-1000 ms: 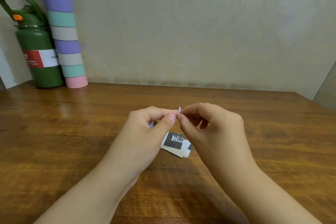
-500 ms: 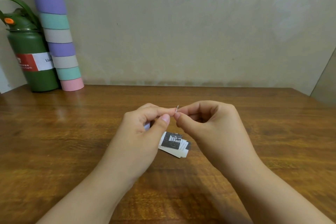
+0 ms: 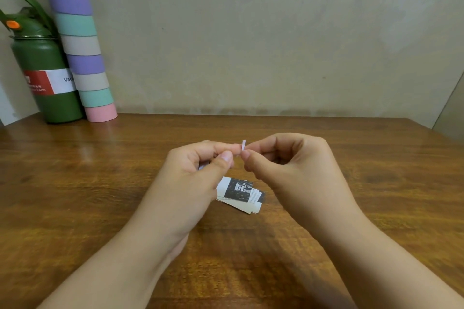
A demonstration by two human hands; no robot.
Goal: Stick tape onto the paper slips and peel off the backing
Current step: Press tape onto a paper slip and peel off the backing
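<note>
My left hand [image 3: 198, 170] and my right hand [image 3: 288, 168] meet fingertip to fingertip above the wooden table [image 3: 75, 195]. Between them stands a tiny white strip of tape backing [image 3: 243, 145], pinched by my right thumb and forefinger. My left thumb and forefinger pinch a small paper slip [image 3: 203, 166]; only a pale corner shows under the fingers. Below the hands a small pile of paper slips [image 3: 238, 193] lies on the table, the top one printed black and white.
A green flask [image 3: 47, 78] with a red and white label stands at the back left against the wall. Beside it leans a tall tube of pastel bands [image 3: 82, 52]. The table's right edge runs near the wall corner.
The hands stay pinched together. The small white strip now sticks up a little more between the fingertips. The camera has shifted slightly.
</note>
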